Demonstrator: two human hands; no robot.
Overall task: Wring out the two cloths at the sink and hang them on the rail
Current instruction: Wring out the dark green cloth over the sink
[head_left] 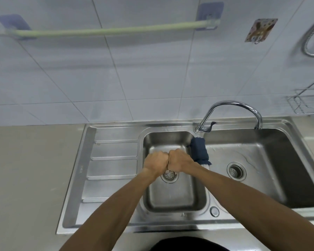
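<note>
**While squeezing over the left basin: wringing step, rail bare**

Hovering above the drain (pixel 169 175) of the small basin (pixel 170 140), left half of the sink (pixel 76 178): left hand (pixel 157 161) and right hand (pixel 179 160), both balled into tight fists and touching knuckle to knuckle. Impossible to tell of any cloth inside that grip, with nothing poking out between the fingers. By the pose, though, reads as the wringing step, mid-squeeze.

Just right of the right hand, draped over the divider between the two basins: dark blue cloth (pixel 199 150), folded into a thick pad. Peeking from under its near end, a white strip (pixel 206 166), possibly the second cloth, hard to say. Far off and up on the tiled wall, toward the left: pale green rail (pixel 107 30), carrying nothing. So no hanging done yet, by the look of it.

Next, most likely: finish the twist over the basin, loosen the fists, shake out whatever is in there. Then a long reach far and left to the rail, well clear of the tap (pixel 230 104). Calls for draping evenly over the bar to avoid a slide-off, then coming back for the blue one on the divider.
</note>
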